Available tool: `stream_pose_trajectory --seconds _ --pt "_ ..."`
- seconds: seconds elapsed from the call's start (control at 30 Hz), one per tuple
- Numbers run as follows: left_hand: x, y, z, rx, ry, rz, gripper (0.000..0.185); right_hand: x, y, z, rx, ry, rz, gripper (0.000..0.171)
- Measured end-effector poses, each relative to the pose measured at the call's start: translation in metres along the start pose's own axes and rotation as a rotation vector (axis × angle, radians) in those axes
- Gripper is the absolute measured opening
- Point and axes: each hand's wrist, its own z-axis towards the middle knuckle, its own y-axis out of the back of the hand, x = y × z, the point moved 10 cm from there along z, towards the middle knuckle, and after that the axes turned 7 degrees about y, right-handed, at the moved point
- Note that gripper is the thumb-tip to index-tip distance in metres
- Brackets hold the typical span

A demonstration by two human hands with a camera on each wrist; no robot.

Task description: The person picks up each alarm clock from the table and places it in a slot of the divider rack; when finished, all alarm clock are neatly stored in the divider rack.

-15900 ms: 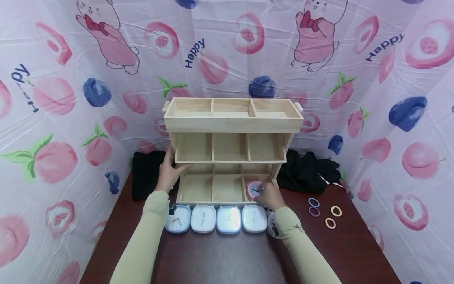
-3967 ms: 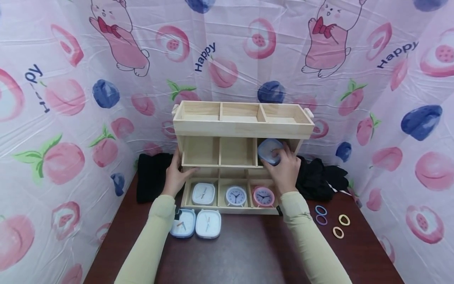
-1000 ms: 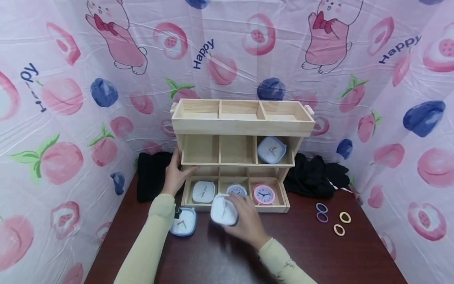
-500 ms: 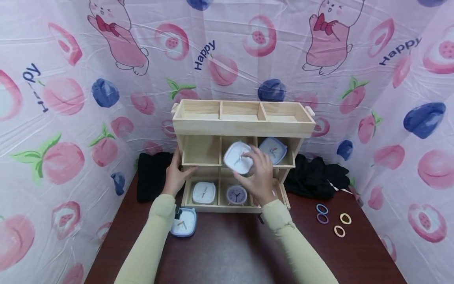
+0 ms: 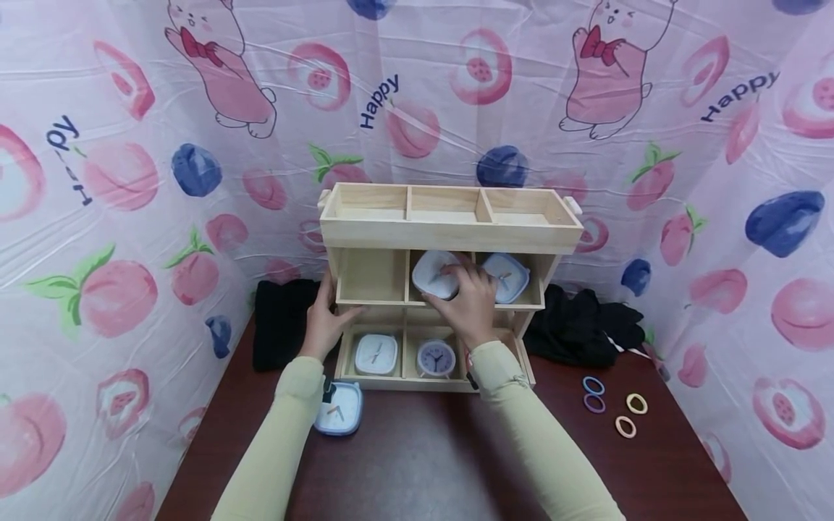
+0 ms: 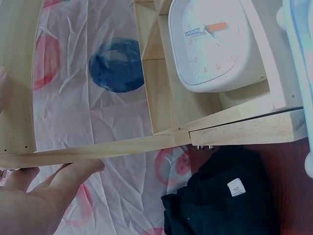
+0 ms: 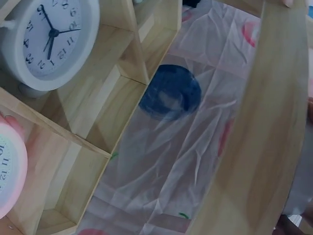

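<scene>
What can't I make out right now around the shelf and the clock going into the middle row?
- Head view: the right hand covers part of the white square clock, so whether it rests on the shelf floor is unclear.
- Head view: the right forearm hides the pink clock; the right wrist view's left edge cuts it off.
- Left wrist view: the left hand is cut off at the corner; its contact with the wooden shelf is partly hidden.

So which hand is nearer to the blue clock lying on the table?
Left. The left hand rests on the shelf's side just above the blue clock; the right hand is up at the middle shelf.
</scene>
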Motion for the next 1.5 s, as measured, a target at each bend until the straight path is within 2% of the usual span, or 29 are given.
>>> stream_pose_trajectory --seconds 0.2,0.53,0.7,0.93,1.07,1.17,1.3,1.5 --pt "-0.002 -0.001 0.000 0.007 -0.018 -0.008 0.114 0.001 -0.005 0.001 0.015 0.017 -0.044 0.051" --pt "-0.001 0.000 0.002 0.002 -0.018 0.005 0.113 0.009 -0.010 -0.002 0.119 -0.016 -0.129 0.042" --pt "-0.002 0.001 0.001 0.002 -0.021 0.012 0.113 0.015 -0.006 -0.008 0.104 -0.009 -0.141 0.038" --pt "-0.001 0.001 0.001 0.002 -0.021 0.013 0.113 0.046 0.002 -0.043 -0.032 0.064 -0.056 0.024" --pt "-0.001 0.002 0.000 0.000 -0.020 0.011 0.114 0.073 -0.008 -0.078 -0.045 0.109 0.019 0.020" --pt "-0.002 0.001 0.001 -0.001 -0.025 -0.002 0.114 0.088 -0.027 -0.105 0.027 0.120 0.056 0.021" --pt "-0.003 0.001 0.001 -0.005 -0.034 -0.007 0.115 0.103 -0.059 -0.138 0.198 0.111 0.073 0.030" --pt "0.002 0.000 0.001 -0.003 -0.022 0.000 0.114 0.118 -0.106 -0.181 0.475 0.096 0.046 0.064"
